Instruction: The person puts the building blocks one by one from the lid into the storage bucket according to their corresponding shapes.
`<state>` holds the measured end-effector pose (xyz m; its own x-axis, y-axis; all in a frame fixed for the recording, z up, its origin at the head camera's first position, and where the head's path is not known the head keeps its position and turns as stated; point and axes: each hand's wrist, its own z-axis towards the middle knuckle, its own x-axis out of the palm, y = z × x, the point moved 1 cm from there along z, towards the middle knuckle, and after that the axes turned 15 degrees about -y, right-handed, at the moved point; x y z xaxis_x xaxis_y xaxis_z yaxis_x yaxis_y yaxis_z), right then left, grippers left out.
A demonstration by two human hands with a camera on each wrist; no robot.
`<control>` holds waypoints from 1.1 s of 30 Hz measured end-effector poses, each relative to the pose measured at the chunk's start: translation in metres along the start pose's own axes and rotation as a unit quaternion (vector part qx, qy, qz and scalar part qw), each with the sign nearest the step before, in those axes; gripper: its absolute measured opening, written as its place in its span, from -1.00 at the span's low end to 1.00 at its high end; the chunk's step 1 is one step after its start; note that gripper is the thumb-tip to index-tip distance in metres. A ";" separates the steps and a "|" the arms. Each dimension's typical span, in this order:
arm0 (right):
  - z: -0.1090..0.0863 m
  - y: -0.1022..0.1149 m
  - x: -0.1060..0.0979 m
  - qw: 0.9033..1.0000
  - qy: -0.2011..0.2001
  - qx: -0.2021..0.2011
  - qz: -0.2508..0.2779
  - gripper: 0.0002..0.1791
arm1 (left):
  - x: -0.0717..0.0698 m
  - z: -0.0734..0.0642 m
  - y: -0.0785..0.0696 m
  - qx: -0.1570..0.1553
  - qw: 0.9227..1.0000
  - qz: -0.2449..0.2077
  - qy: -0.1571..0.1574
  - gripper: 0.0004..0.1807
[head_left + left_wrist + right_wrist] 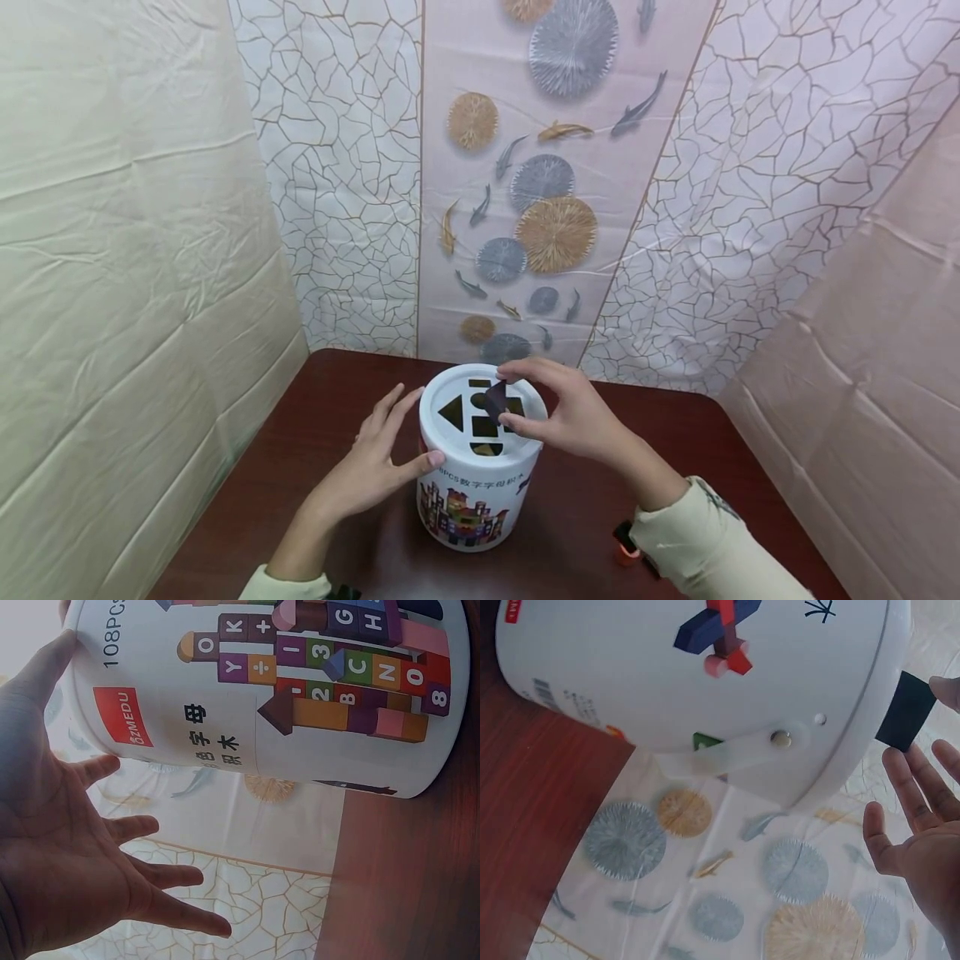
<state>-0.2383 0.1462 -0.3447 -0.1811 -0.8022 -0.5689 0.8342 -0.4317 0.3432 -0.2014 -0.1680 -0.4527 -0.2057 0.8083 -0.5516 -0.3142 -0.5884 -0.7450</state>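
Observation:
A white bucket [468, 537] printed with coloured letter blocks stands upright on the table. Its lid [448, 440] has several cut-out shapes, among them a triangle, a square and a partly hidden round opening. My right hand [588, 417] pinches a dark, flat-sided block [495, 402] between thumb and fingers, tilted close over the lid. In the right wrist view that block [906, 711] shows right at the lid's edge. On the bucket's left side, my left hand [367, 475] has its fingers spread, with the thumb against the rim.
The dark red-brown table [285, 467] runs back to a patterned cloth [360, 250] hung behind it. Plain cloth walls close off both sides. A small orange and black object [627, 553] shows beside the right sleeve. A white handle [727, 755] lies along the bucket's side.

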 end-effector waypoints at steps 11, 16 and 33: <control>0.017 0.000 0.024 0.999 0.038 0.020 0.028 -0.36 | -0.002 -0.001 0.000 -0.005 1.000 0.001 0.003 0.08; 0.020 -0.005 0.032 0.998 0.051 0.033 0.034 -0.36 | -0.002 -0.001 0.000 -0.008 1.000 0.001 0.007 0.07; 0.021 -0.007 0.051 0.997 0.066 -0.001 0.041 -0.41 | 0.000 0.001 0.001 -0.012 1.000 0.003 0.012 0.08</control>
<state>-0.2640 0.0994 -0.3608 -0.0433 -0.7736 -0.6322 0.8442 -0.3667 0.3910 -0.2022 -0.1688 -0.4529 -0.1855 0.8047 -0.5639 -0.2917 -0.5931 -0.7504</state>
